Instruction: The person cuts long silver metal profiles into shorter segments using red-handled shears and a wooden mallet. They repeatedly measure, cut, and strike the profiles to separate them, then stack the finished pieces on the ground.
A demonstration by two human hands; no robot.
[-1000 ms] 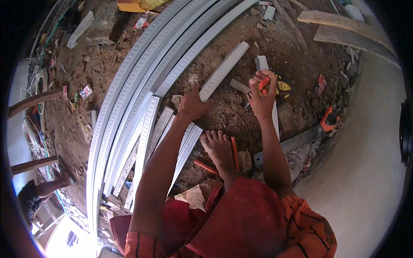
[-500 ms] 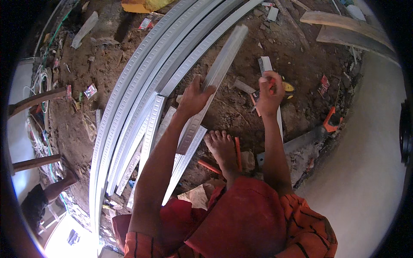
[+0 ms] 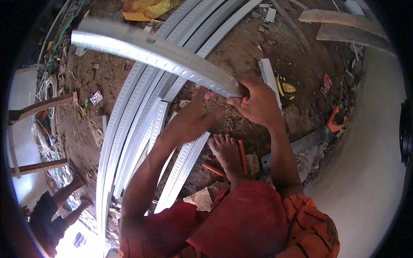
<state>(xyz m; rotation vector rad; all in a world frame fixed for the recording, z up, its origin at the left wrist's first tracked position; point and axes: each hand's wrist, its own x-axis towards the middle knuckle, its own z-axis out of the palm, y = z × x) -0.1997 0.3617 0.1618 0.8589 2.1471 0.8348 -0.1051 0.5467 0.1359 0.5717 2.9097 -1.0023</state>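
Channel (image 3: 160,59), one, in right hand (image 3: 259,104)

Raised metal channel (image 3: 159,55) blocks ahead; open soil (image 3: 230,122) before foot (image 3: 226,155)

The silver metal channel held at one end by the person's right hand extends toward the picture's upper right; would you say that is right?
Not quite: the head view shows the silver metal channel, held at one end by the right hand, extending toward the upper left.

The right hand (image 3: 256,103) grips one end of a raised metal channel (image 3: 172,64). The left hand (image 3: 189,124), blurred, spreads near a bare foot (image 3: 226,152).
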